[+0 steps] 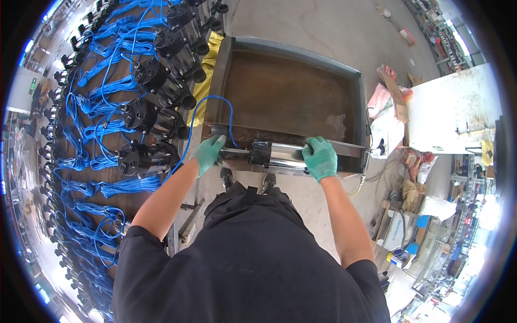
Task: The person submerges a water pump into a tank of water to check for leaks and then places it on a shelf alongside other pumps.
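A submersible pump with a shiny metal barrel and black fittings lies crosswise along the near edge of a metal tank. My right hand, in a green glove, is closed over the barrel. At the pump's left end, my left hand, gloved the same way, curls round the black end piece, its fingers partly hidden underneath. A blue cable arches above my left hand, one end dropping close to the pump. Brown water or a brown bottom shows inside the tank.
On the left, a surface carries several similar black-and-metal pumps with coiled blue cables. Yellow sheeting lies between them and the tank. Right of the tank are bags, a white panel and boxes.
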Motion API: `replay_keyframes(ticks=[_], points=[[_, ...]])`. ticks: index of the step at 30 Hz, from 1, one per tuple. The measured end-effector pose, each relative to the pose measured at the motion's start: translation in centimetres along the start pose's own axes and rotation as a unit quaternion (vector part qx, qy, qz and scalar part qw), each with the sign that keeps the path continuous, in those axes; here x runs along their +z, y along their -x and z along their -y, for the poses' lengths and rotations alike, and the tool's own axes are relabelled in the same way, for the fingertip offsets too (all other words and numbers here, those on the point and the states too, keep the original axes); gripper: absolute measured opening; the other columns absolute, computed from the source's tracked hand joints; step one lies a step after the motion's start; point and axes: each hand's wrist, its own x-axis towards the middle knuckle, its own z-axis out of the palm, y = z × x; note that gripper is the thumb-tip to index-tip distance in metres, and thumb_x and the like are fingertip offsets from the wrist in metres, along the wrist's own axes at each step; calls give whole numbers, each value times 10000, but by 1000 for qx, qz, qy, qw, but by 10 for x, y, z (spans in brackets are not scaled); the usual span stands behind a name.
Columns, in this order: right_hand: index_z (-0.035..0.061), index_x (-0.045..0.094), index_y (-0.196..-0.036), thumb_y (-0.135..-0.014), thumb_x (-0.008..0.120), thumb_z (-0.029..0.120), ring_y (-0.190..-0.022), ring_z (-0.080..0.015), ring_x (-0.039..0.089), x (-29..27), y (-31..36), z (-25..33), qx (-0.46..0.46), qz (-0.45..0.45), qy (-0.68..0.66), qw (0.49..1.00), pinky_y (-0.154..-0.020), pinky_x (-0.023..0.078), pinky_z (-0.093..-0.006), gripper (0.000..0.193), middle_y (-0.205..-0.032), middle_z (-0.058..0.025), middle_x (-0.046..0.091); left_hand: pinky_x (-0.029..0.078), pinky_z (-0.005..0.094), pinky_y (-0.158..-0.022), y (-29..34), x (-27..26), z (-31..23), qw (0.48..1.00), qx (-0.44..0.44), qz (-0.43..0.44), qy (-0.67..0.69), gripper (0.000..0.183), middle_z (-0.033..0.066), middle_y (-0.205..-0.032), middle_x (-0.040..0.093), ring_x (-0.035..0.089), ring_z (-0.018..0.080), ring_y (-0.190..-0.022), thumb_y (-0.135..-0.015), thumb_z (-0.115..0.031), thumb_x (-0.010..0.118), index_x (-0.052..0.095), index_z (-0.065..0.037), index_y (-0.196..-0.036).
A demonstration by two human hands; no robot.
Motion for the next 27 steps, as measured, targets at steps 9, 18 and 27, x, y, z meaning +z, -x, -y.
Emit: replay_keyframes(ticks=[9,18,27], points=[[96,732,-1009,-890,622,227,-1052,-345,619,-1,-1,2,-8,0,0,1000,-929,509,-454,208,-1076,-113,685,517,303,-653,-7,-3,18,992,42,2,-119,308,75,-1056,619,615,140,-786,-1050,-294,546,594,-42,-1221],[95,730,-1005,-892,622,228,-1054,-344,617,-3,-3,6,-8,5,-4,1000,-928,507,-458,205,-1063,-112,682,465,287,-525,-5,-12,54,996,89,19,9,332,4,-740,534,522,114,-592,-1071,-352,482,564,-63,-1211],[96,732,-998,-886,630,233,-1033,-340,623,-1,-3,5,-4,-5,-4,1000,-916,508,-460,204,-1045,-112,686,371,294,-438,-24,-56,63,976,-47,-105,185,267,-41,-689,505,437,98,-511,-1050,-410,484,593,-194,-940]])
